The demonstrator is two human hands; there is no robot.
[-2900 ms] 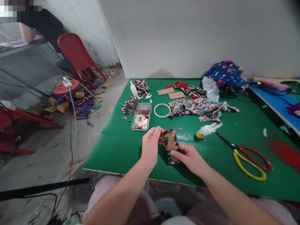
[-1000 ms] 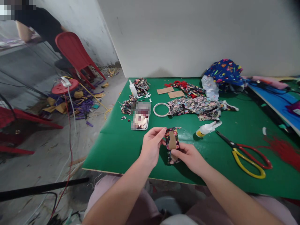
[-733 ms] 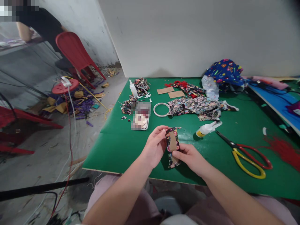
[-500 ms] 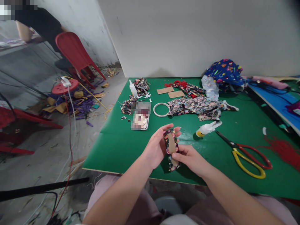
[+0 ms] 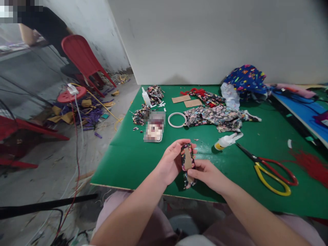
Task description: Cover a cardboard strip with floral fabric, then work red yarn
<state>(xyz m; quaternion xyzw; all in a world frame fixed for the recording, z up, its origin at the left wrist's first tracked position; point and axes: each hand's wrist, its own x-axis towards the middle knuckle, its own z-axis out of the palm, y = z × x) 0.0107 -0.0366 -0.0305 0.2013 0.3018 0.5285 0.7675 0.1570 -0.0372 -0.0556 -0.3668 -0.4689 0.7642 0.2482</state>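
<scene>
Seen from the head camera, a person's two hands close on one floral strip, brown card showing on its face, over the green table just in from the near edge. The left hand curls its fingers behind the strip, their tips showing past its right side; the right hand clamps its lower part, thumb on the face. The strip's long axis runs from the near edge toward the back edge, its far end leaning slightly left. Two cards lie near the back edge; in front of them are one ring and one floral cloth. Toward the left edge sit one phone, two scrap heaps and the first of two bottles; the second stands out to the right of the strip, beside one pair of scissors, tips toward the back. Bare green surface stretches from the left hand to the left edge and between the right hand and the scissors.
</scene>
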